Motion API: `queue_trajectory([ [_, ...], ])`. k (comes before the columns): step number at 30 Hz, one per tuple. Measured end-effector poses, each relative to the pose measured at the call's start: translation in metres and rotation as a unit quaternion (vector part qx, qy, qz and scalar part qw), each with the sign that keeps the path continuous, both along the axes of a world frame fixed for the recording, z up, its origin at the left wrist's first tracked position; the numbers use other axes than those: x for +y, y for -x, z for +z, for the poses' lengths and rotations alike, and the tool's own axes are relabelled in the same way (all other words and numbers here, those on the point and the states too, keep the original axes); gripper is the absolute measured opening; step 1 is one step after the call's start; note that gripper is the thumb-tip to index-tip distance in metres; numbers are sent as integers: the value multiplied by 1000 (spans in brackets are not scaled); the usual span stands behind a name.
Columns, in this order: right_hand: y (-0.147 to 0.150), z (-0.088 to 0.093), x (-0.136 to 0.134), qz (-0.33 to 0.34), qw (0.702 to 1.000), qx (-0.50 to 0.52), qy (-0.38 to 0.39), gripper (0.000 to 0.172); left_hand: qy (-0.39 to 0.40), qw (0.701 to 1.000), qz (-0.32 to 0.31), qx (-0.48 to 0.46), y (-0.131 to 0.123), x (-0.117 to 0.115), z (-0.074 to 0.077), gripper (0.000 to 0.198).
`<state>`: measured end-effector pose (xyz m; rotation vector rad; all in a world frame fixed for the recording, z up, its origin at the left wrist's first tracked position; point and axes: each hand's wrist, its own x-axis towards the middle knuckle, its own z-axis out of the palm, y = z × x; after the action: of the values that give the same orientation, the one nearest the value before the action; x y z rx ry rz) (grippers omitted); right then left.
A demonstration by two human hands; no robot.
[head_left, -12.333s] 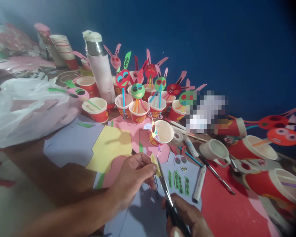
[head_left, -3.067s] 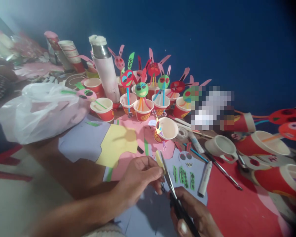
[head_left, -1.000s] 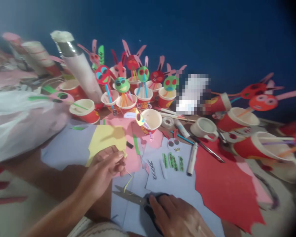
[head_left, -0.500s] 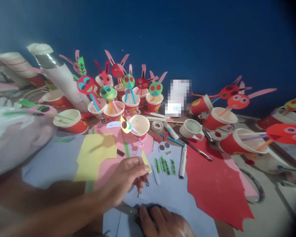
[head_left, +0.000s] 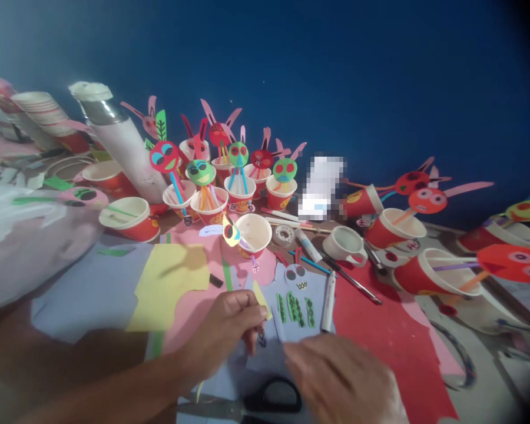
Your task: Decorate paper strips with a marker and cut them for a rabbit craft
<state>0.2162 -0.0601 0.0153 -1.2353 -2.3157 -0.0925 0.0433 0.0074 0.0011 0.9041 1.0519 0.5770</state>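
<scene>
Yellow paper (head_left: 261, 298) in left fingers (head_left: 249, 317)

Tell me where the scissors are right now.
In the head view, the scissors lie on the blue paper at the bottom edge, below the left hand and just left of the right hand.

Can't make out the right hand (head_left: 344, 377), blurred, or tell anything held in it; can't see the lower end of the yellow scrap (head_left: 262, 301), hidden by the left hand (head_left: 238, 321), or the lower handle of the scissors (head_left: 252, 403), cut off by the bottom edge; can't read the white label (head_left: 211, 231), too small; can't name the pale pixelated thing (head_left: 321, 187)
</scene>
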Motion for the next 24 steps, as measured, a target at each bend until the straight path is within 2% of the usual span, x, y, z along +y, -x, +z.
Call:
queue_trajectory([
  [3, -8, -1, 14, -1, 994, 93, 56, 20, -11, 1000, -12, 3, -5, -4, 4, 26],
  [6, -6, -11, 16, 6, 991, 98, 91, 24, -19, 1000, -14, 10, -7, -7, 5, 28],
  [12, 0, -19, 18, -31, 985, 134, 105, 8, -28, 999, -33, 16, -8, -8, 5, 28],
  [14, 0, -18, 21, -46, 980, 161, 110, 7, -25, 998, -49, 14, -8, -8, 5, 24],
  [16, 0, -16, 23, -63, 966, 200, 148, 10, -20, 998, -65, 11, -8, -7, 6, 21],
  [18, 0, -14, 26, -94, 931, 255, 242, 13, -23, 997, -68, 14, -6, -6, 6, 19],
  [19, 0, -13, 27, -111, 901, 293, 301, 14, -29, 997, -66, 17, -6, -6, 6, 19],
  [21, 1, -12, 29, -142, 817, 388, 403, 13, -40, 997, -59, 25, -4, -4, 6, 18],
  [23, 2, -12, 31, -149, 730, 477, 466, 14, -35, 998, -50, 32, -3, -2, 6, 20],
  [24, 3, -12, 32, -142, 696, 507, 488, 16, -29, 998, -46, 33, -3, -2, 6, 21],
])
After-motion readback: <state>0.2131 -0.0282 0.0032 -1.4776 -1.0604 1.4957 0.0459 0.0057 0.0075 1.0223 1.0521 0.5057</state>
